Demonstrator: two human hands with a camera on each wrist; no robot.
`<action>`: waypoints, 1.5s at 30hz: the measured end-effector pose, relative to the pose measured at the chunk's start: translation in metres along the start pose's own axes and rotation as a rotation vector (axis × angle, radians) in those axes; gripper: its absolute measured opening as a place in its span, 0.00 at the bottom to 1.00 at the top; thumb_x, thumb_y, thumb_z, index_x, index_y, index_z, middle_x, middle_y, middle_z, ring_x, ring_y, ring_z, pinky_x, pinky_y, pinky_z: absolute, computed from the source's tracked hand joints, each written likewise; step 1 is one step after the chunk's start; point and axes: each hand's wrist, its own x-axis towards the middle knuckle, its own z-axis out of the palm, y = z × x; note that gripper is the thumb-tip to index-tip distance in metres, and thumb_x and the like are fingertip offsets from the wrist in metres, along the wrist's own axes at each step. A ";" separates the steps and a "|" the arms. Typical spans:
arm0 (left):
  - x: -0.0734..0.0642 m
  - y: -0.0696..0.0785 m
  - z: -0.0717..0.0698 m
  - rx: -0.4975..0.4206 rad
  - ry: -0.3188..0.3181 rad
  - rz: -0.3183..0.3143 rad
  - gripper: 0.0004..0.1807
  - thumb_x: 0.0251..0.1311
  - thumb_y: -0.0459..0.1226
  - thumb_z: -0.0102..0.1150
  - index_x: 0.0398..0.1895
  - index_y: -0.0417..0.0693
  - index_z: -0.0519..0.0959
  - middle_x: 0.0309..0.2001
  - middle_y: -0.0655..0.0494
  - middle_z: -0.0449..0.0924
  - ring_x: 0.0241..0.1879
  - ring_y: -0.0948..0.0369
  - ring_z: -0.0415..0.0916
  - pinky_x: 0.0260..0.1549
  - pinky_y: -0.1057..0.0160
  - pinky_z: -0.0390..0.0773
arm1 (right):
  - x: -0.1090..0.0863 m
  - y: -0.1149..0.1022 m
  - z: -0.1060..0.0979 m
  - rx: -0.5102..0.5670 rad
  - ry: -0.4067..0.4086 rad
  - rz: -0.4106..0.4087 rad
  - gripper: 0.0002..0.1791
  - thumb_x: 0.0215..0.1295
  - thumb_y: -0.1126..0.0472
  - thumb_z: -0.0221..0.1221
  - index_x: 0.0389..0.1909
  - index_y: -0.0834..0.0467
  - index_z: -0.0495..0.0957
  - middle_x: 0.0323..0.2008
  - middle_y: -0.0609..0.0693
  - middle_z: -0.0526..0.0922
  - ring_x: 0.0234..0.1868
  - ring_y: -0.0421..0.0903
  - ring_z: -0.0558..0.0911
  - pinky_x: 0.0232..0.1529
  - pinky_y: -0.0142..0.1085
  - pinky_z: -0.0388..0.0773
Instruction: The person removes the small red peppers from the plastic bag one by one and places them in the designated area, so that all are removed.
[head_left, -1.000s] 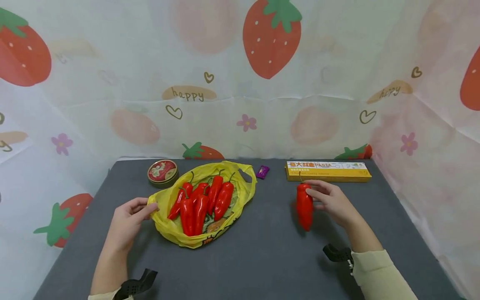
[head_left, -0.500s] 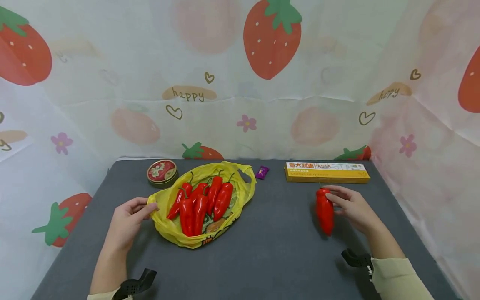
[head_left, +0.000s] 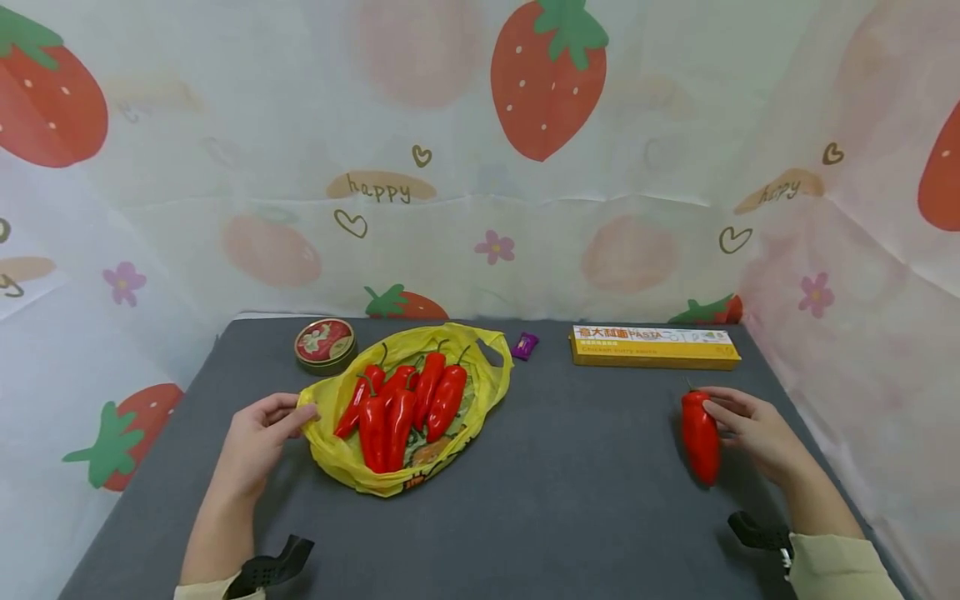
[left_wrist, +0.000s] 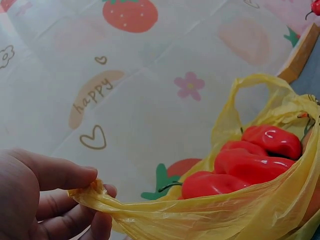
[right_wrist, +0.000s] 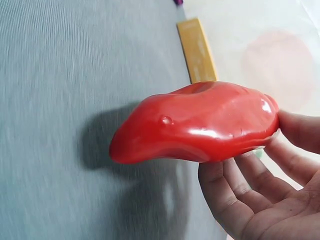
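Observation:
A yellow plastic bag (head_left: 345,462) lies spread open on the left half of the table, with several glossy red chili peppers (head_left: 402,417) inside. My left hand (head_left: 258,442) pinches the bag's left edge between thumb and fingers; the left wrist view shows the gathered plastic at the thumb (left_wrist: 70,176). Over on the right, my right hand (head_left: 757,429) grips another red pepper (head_left: 701,437) near its stem end. Its tip points down toward the table, and in the right wrist view a shadow (right_wrist: 107,140) falls on the surface below it.
A round red-topped tin (head_left: 326,346) stands behind the bag at left. The small purple wrapped candy (head_left: 525,345) lies right of the bag. Along the back right edge is a yellow pasta box (head_left: 655,348). A strawberry-print sheet (head_left: 450,167) surrounds the grey table (head_left: 555,500).
My right hand has carried the pepper rightward and slightly nearer, away from the bag. The left hand and the bag have stayed in place.

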 end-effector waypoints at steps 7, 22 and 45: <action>0.004 -0.001 0.002 -0.021 0.001 0.005 0.25 0.69 0.49 0.61 0.55 0.35 0.78 0.33 0.68 0.83 0.36 0.65 0.77 0.41 0.69 0.80 | -0.002 0.017 -0.023 -0.030 0.016 0.031 0.35 0.78 0.45 0.49 0.74 0.65 0.60 0.61 0.56 0.74 0.47 0.37 0.78 0.46 0.38 0.83; 0.004 -0.001 0.000 0.003 -0.005 -0.003 0.25 0.69 0.50 0.61 0.56 0.36 0.78 0.33 0.67 0.83 0.37 0.63 0.76 0.41 0.69 0.80 | -0.001 0.027 -0.023 -0.219 0.001 0.108 0.36 0.78 0.43 0.47 0.73 0.67 0.61 0.60 0.68 0.74 0.45 0.47 0.77 0.40 0.38 0.80; 0.004 -0.006 -0.002 -0.005 -0.009 -0.019 0.26 0.69 0.50 0.61 0.56 0.36 0.79 0.34 0.66 0.84 0.37 0.64 0.76 0.40 0.68 0.80 | 0.002 0.021 -0.026 -0.268 0.066 0.038 0.36 0.79 0.43 0.45 0.73 0.68 0.61 0.66 0.72 0.69 0.53 0.52 0.77 0.42 0.33 0.82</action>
